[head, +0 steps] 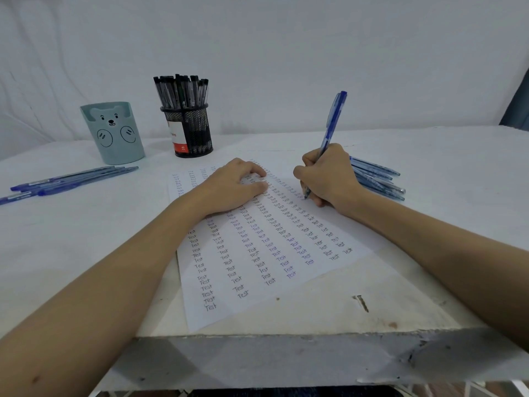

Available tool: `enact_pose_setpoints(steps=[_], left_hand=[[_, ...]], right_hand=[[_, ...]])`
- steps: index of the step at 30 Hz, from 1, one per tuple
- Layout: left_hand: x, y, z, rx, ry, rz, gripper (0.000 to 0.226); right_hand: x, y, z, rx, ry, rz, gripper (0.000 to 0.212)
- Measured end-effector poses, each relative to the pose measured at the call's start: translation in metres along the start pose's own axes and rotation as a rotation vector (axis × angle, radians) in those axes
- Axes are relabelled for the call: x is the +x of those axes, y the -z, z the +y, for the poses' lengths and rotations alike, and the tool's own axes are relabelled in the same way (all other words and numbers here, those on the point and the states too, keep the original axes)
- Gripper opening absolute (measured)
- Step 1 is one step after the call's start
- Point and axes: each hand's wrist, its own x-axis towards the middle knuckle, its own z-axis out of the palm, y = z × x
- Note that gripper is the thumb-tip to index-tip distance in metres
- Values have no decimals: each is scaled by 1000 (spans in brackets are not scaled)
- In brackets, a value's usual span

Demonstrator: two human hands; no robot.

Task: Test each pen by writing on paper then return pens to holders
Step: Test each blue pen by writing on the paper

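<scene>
A white sheet of paper point(257, 270) covered in columns of the word "Test" lies in front of me on the table. My right hand point(329, 176) grips a blue pen point(333, 118), its tip touching the paper near the upper right columns. My left hand point(232, 187) rests flat on the paper's upper part, fingers relaxed. A pile of several blue pens point(375, 176) lies just right of my right hand. Several more blue pens point(71, 179) lie on the table at the left.
A teal bear-face holder point(113, 133) stands at the back left; I see no pens in it. A black mesh holder point(190, 130) beside it is packed with several black pens. The table's front edge point(286, 333) runs below the paper.
</scene>
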Motion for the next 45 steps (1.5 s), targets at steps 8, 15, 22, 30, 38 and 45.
enact_pose_setpoints(steps=[8,15,22,30,38,45], left_hand=[[0,0,0,3,-2,1,31],[1,-1,-2,-7,2,6,30],[1,0,-1,-9,7,6,30],[0,1,0,-7,2,-1,31],[-1,2,1,-4,8,-14,32],[-1,2,2,-9,5,-16,32]], right_hand=[[1,-1,0,-21,-13,14,41],[0,1,0,30,-31,26,42],[4,9,-7,80,-147,14,46],[5,28,-21,356,-201,-149,38],[4,38,-29,682,-387,-293,7],[6,41,-24,331,-120,-145,23]])
